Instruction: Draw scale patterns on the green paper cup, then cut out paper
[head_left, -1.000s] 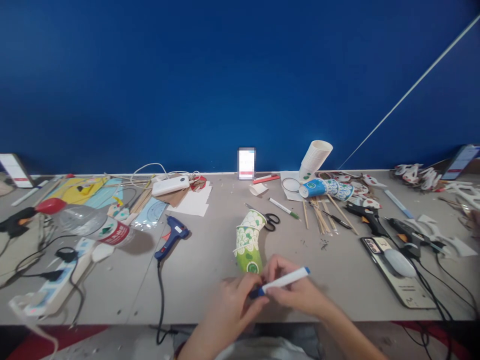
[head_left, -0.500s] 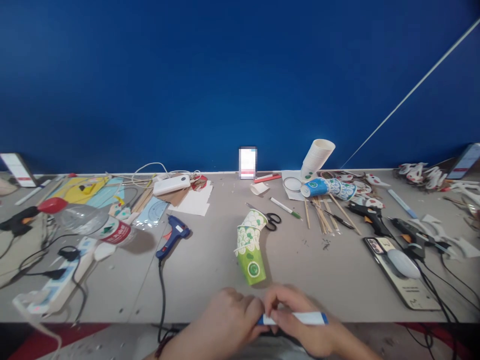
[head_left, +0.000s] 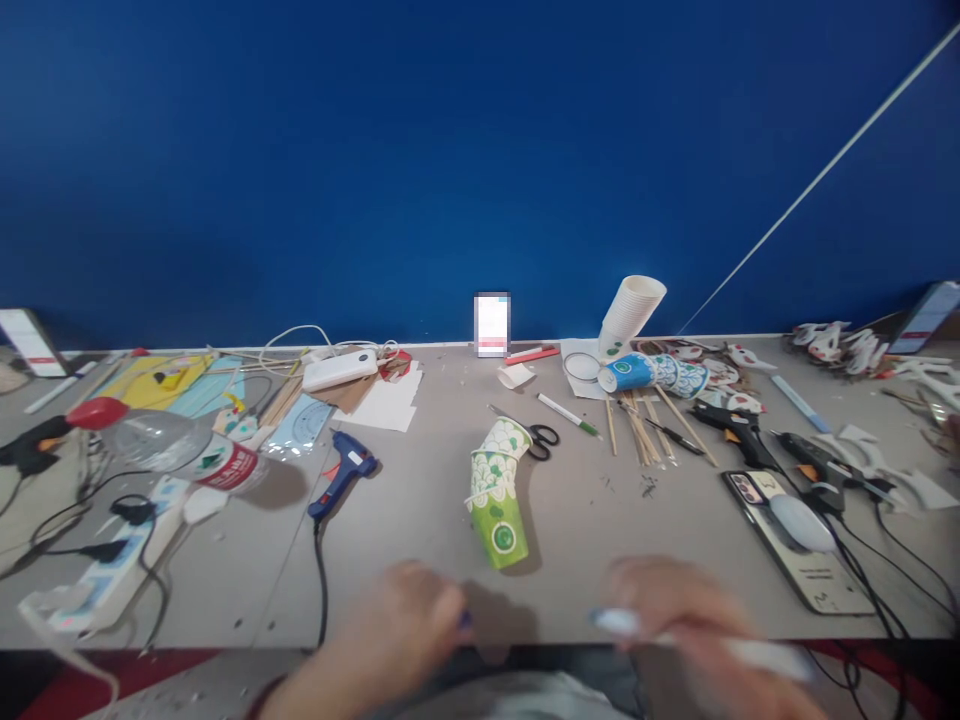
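Motion blurs both hands at the table's front edge. My right hand (head_left: 682,600) grips a white marker (head_left: 761,655), its blue end pointing left. A small blue marker cap (head_left: 466,621) pokes out of the closed fingers of my left hand (head_left: 405,620). The hands are well apart. Beyond them, in the middle, lies a bent chain of green and white paper cups (head_left: 499,500), its solid green cup nearest me. Black-handled scissors (head_left: 541,442) lie just behind its far end, partly covered by it.
A blue glue gun (head_left: 341,475) and a plastic bottle (head_left: 187,455) lie to the left. Stacked cups (head_left: 632,312), a blue cup chain (head_left: 652,374) and wooden sticks (head_left: 639,430) sit at the back right. A phone (head_left: 787,570) bearing a white mouse (head_left: 801,523) lies to the right.
The hands were together on the marker and have now parted, left hand leftward with the blue cap, right hand rightward with the marker. The marker is uncapped. The green cup chain stays put.
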